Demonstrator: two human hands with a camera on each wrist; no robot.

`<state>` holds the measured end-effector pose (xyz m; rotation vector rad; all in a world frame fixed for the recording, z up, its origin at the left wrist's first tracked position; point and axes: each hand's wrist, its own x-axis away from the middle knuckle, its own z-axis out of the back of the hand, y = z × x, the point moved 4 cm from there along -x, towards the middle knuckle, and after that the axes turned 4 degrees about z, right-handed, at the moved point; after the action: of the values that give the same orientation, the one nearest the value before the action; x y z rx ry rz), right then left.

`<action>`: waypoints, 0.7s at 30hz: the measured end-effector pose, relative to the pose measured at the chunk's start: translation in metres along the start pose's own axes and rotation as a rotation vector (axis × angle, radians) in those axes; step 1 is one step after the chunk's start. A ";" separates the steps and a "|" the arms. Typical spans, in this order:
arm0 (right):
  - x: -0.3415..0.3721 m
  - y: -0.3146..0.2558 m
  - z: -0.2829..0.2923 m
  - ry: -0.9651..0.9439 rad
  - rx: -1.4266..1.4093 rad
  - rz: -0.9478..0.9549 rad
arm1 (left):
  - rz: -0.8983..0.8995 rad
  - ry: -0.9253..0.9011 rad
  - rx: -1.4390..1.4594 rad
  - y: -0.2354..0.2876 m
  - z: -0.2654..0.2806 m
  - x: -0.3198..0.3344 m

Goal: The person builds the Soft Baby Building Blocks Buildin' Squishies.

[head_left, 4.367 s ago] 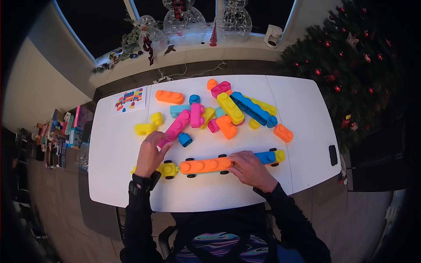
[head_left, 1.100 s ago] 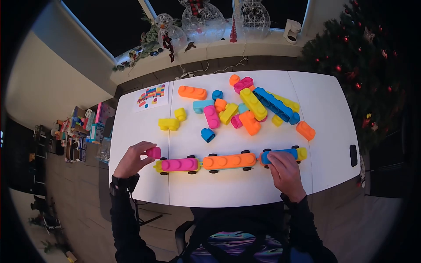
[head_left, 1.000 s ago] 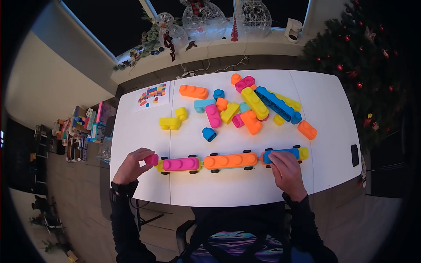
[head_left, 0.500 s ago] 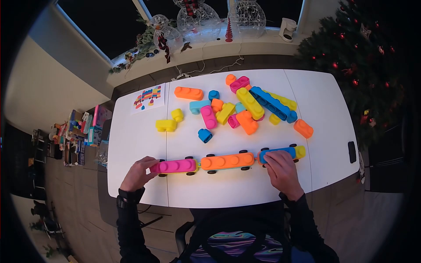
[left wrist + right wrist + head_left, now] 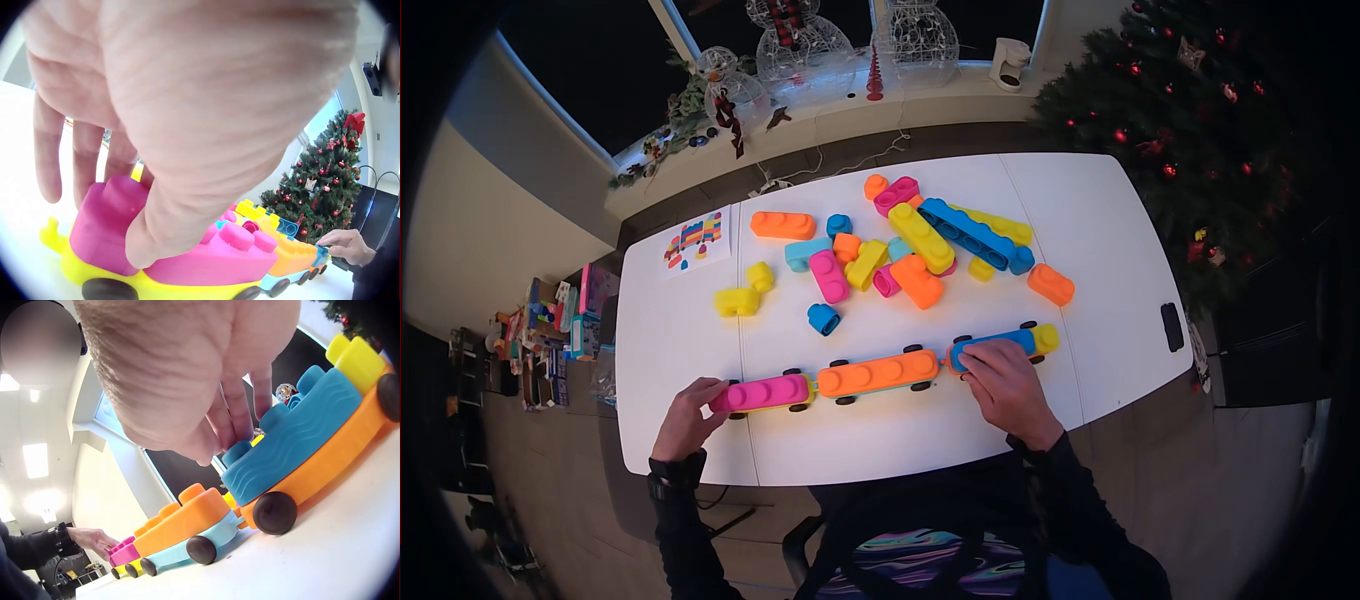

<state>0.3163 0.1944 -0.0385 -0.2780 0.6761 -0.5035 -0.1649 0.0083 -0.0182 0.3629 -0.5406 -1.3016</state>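
Observation:
In the head view, the left hand (image 5: 686, 424) pinches a small pink block at the left end of a yellow wheeled base. The left wrist view shows the thumb on the near side of that small pink block (image 5: 106, 231), seated beside a longer pink block (image 5: 212, 262). A middle car carries a long orange block (image 5: 878, 373). The right hand (image 5: 1012, 398) rests with its fingertips at the left end of a blue block (image 5: 300, 434) on an orange wheeled base (image 5: 337, 469); a yellow block (image 5: 361, 362) sits at the far end.
Loose blocks lie behind the train, among them a small blue one (image 5: 824, 319), a yellow one (image 5: 737, 301) and a long blue one (image 5: 968, 236). A picture sheet (image 5: 697, 242) lies back left, a dark object (image 5: 1172, 327) near the right edge.
The long pink block, earlier in the left hand, sits on the yellow base. The left hand has brought the small pink block onto that base's left end. The right hand moved from the orange to the blue block.

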 end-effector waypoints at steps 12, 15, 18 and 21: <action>0.004 0.000 0.001 -0.022 -0.003 -0.012 | 0.006 0.058 0.002 -0.007 -0.008 0.002; 0.007 0.004 0.005 0.002 -0.006 -0.018 | 0.049 0.072 -0.030 -0.006 -0.010 0.006; 0.006 0.010 0.025 0.094 0.030 -0.042 | -0.003 0.303 -0.147 0.008 -0.009 0.013; 0.008 0.027 0.055 0.216 0.105 -0.106 | 0.030 0.498 0.024 0.035 -0.012 0.016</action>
<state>0.3673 0.2176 -0.0121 -0.1626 0.8446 -0.6745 -0.1275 0.0007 -0.0063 0.6729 -0.1393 -1.1225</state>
